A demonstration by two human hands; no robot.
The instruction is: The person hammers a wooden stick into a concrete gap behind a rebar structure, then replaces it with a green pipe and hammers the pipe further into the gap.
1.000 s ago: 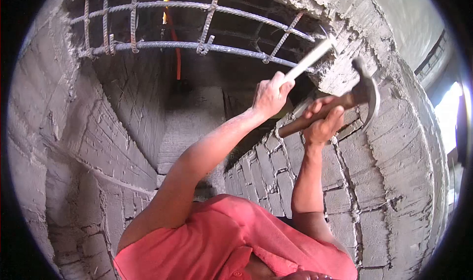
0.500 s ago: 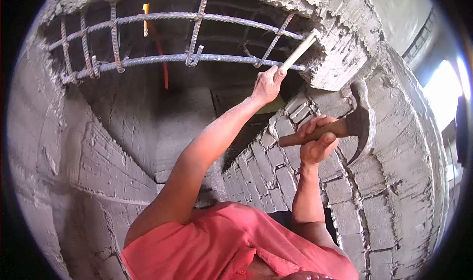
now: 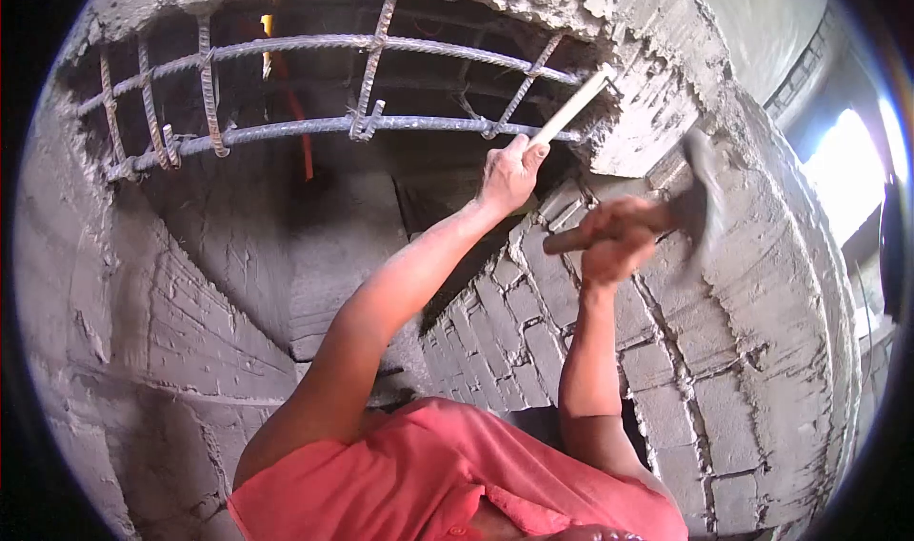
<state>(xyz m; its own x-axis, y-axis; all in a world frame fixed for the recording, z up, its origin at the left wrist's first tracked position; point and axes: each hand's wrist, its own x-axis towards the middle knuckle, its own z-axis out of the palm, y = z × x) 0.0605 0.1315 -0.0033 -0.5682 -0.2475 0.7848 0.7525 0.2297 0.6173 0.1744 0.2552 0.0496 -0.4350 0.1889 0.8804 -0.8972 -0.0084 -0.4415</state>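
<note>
My left hand [image 3: 509, 174] is closed round the lower end of a pale, dusty chisel [image 3: 571, 106]. The chisel slants up to the right, its far end at the broken concrete edge [image 3: 647, 108]. To the right and lower, my right hand [image 3: 617, 238] grips the wooden handle of a claw hammer [image 3: 700, 203]. The hammer's metal head is smeared by motion and apart from the chisel. Just above my left hand run ribbed steel bars [image 3: 409, 122], exposed across the opening and tied with crosswise bars.
Brickwork [image 3: 657, 379] with rough mortar joints lies below and right of the hammer. A plastered wall [image 3: 209, 331] stands at the left. Inside the dark opening hang a yellow strip [image 3: 267, 31] and a red strip [image 3: 307, 155]. Bright light enters at the far right.
The hammer has swung slightly and its head is now blurred. The view has shifted a little, moving the bars down and left. Both hands keep their hold.
</note>
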